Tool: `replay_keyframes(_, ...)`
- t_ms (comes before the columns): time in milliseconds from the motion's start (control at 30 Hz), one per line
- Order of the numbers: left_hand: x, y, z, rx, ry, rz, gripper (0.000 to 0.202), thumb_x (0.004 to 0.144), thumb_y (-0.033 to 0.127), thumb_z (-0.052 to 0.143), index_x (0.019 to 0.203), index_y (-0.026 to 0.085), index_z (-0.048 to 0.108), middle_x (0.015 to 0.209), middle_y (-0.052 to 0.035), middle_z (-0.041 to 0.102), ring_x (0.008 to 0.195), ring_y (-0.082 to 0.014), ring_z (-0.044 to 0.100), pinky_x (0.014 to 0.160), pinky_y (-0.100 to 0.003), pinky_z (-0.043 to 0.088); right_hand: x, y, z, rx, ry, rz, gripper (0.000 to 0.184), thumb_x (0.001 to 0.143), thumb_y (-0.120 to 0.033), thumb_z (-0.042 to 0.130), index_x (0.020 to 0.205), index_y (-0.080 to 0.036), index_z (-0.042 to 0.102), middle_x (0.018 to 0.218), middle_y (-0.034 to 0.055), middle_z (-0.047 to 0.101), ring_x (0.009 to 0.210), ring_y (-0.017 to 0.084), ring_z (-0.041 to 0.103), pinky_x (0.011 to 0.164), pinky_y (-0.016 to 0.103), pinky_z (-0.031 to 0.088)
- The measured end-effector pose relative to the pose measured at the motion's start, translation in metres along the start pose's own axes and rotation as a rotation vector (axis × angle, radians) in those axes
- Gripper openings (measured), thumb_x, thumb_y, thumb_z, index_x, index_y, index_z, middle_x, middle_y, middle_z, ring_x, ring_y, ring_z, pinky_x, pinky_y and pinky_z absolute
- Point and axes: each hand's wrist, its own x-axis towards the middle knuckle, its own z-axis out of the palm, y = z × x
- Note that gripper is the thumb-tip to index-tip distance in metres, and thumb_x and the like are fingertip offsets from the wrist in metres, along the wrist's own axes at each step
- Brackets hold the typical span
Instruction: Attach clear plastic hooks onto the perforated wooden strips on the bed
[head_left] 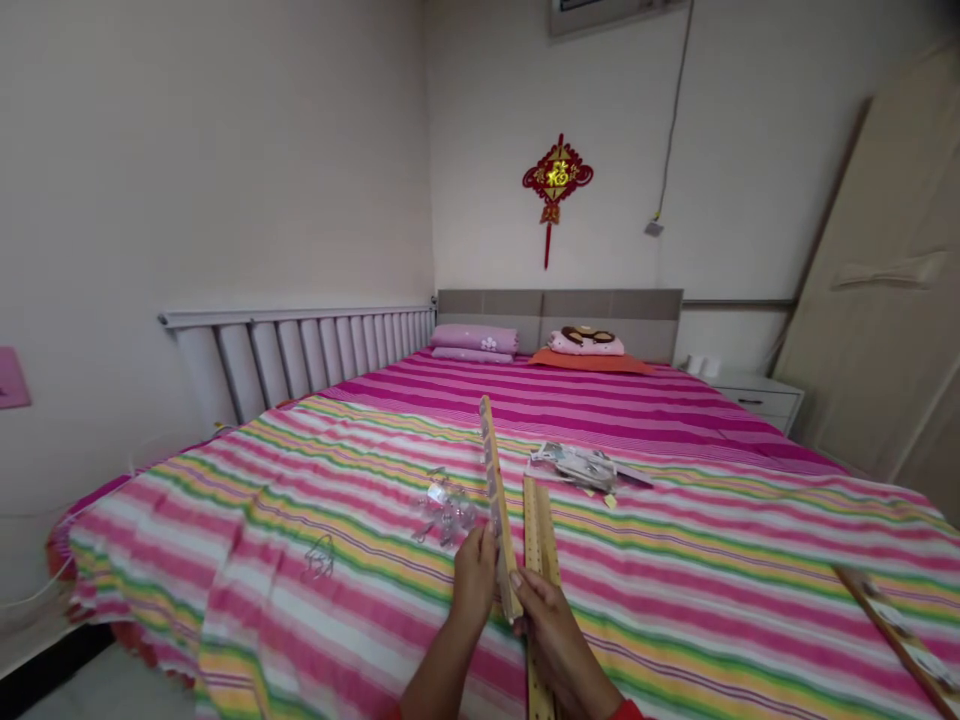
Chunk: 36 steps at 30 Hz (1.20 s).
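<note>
A long, narrow wooden strip (496, 480) with dark patches along its side face is held up at a tilt over the bed. My left hand (475, 575) closes around its lower part from the left. My right hand (546, 620) pinches the strip's bottom end between thumb and fingers. Just right of it, two more wooden strips (533, 540) with rows of small holes lie on the striped sheet, partly covered by my right hand. Left of the held strip is a loose pile of clear and metal pieces (448, 508), too small to make out.
A plastic-wrapped bundle (577, 466) lies beyond the strips. Thin wire-like pieces (320, 557) rest at left. Another wooden strip (896, 635) with pale items on it sits at right. Folded bedding (474, 340) is by the headboard (487, 303); a white railing (300, 320) borders the left side.
</note>
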Motion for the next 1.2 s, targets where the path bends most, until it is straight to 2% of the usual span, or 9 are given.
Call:
replay_keyframes(133,0.013,-0.015,-0.003,-0.014,-0.063,0.069,0.042,0.086,0.055,0.031,0.066,0.022,0.047,0.059,0.0013,0.05,0.061,-0.0171,0.05,0.061,-0.029,0.041,0.008,0.004,-0.003,-0.007,0.014,-0.003,0.043,0.059,-0.054,0.077,0.064,-0.013,0.065,0.052,-0.0035,0.051,0.044,0.007,0.042,0.038,0.018,0.03)
replay_keyframes(300,0.034,-0.038,-0.011,0.102,-0.082,0.147,0.037,0.086,0.046,0.031,0.066,0.021,0.049,0.065,-0.0027,0.057,0.066,-0.0187,0.054,0.068,-0.033,0.044,0.012,0.002,-0.008,0.002,0.032,0.019,0.042,0.06,-0.053,0.077,0.06,-0.014,0.061,0.049,-0.0056,0.045,0.043,0.007,0.039,0.039,0.018,0.03)
replay_keyframes(433,0.055,-0.033,-0.019,0.196,-0.024,0.247,0.035,0.085,0.043,0.036,0.085,0.018,0.061,0.092,-0.0099,0.065,0.093,-0.0227,0.058,0.087,-0.037,0.043,0.007,-0.002,-0.012,-0.059,0.036,0.033,0.04,0.063,-0.053,0.075,0.064,-0.014,0.064,0.051,-0.005,0.046,0.044,0.007,0.039,0.039,0.019,0.029)
replay_keyframes(500,0.066,-0.022,-0.018,0.142,0.027,0.173,0.041,0.086,0.048,0.033,0.093,0.017,0.06,0.1,-0.0111,0.064,0.096,-0.0232,0.058,0.087,-0.038,0.044,0.004,-0.002,-0.012,-0.103,0.04,0.028,0.039,0.063,-0.052,0.075,0.067,-0.014,0.065,0.053,-0.005,0.047,0.044,0.007,0.038,0.039,0.019,0.029)
replay_keyframes(633,0.086,-0.003,-0.006,0.004,0.074,-0.11,0.052,0.086,0.059,0.024,0.081,0.018,0.055,0.082,-0.0085,0.063,0.073,-0.0215,0.06,0.064,-0.033,0.046,-0.002,0.0,-0.01,-0.21,0.007,0.037,0.044,0.063,-0.057,0.072,0.076,-0.015,0.069,0.054,-0.0054,0.047,0.042,0.007,0.037,0.039,0.02,0.03)
replay_keyframes(800,0.097,-0.002,0.001,0.079,0.188,-0.036,0.043,0.085,0.052,0.026,0.06,0.022,0.045,0.065,-0.0053,0.055,0.068,-0.021,0.055,0.063,-0.031,0.041,-0.009,-0.001,-0.016,-0.318,-0.09,-0.008,0.05,0.067,-0.061,0.067,0.089,-0.016,0.072,0.065,0.0001,0.061,0.052,0.012,0.049,0.048,0.022,0.039)
replay_keyframes(933,0.098,-0.011,0.001,0.05,0.148,0.017,0.042,0.085,0.051,0.027,0.06,0.023,0.045,0.062,-0.0029,0.053,0.064,-0.0189,0.053,0.06,-0.029,0.04,-0.012,-0.001,-0.024,-0.287,-0.099,0.041,0.053,0.065,-0.062,0.068,0.092,-0.017,0.073,0.066,0.0016,0.064,0.056,0.015,0.054,0.052,0.025,0.043)
replay_keyframes(1133,0.1,-0.027,-0.002,0.001,0.046,0.026,0.043,0.082,0.055,0.029,0.069,0.02,0.052,0.058,0.0007,0.053,0.053,-0.0156,0.053,0.056,-0.029,0.044,-0.013,0.012,-0.042,-0.091,0.007,0.111,0.057,0.057,-0.06,0.075,0.092,-0.014,0.072,0.063,0.0029,0.065,0.056,0.018,0.059,0.057,0.029,0.048)
replay_keyframes(1200,0.105,-0.028,-0.008,0.002,0.062,0.025,0.037,0.081,0.051,0.035,0.07,0.02,0.054,0.064,-0.0024,0.058,0.063,-0.0181,0.059,0.064,-0.031,0.047,-0.015,0.014,-0.051,-0.119,0.025,0.092,0.057,0.057,-0.059,0.075,0.092,-0.014,0.072,0.067,0.0041,0.067,0.063,0.02,0.062,0.06,0.029,0.05)
